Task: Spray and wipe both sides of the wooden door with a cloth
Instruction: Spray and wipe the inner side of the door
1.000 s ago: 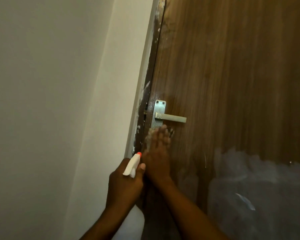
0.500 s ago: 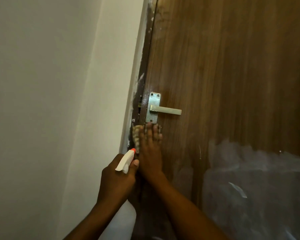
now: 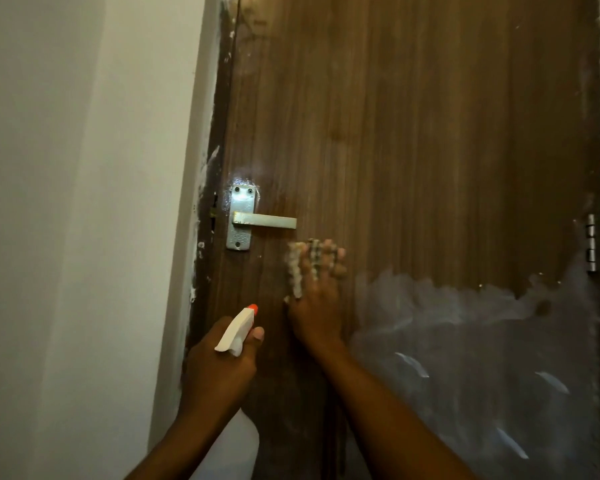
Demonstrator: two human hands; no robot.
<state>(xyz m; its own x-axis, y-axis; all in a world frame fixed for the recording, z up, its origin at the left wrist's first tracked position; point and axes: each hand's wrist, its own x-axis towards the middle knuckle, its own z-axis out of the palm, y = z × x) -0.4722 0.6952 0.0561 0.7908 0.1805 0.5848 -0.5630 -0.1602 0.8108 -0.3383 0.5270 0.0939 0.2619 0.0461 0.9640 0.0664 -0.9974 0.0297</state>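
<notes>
From the head camera, the right hand [image 3: 314, 306] pressed a cloth [image 3: 296, 271] flat on the wooden door [image 3: 413, 133], fingers spread out straight, just under the handle [image 3: 264, 221]. The left hand [image 3: 219, 368] curled tight around the spray bottle [image 3: 238, 329], near the door's edge. This side looked partly wiped. The other side was hidden and probably not done yet.
</notes>
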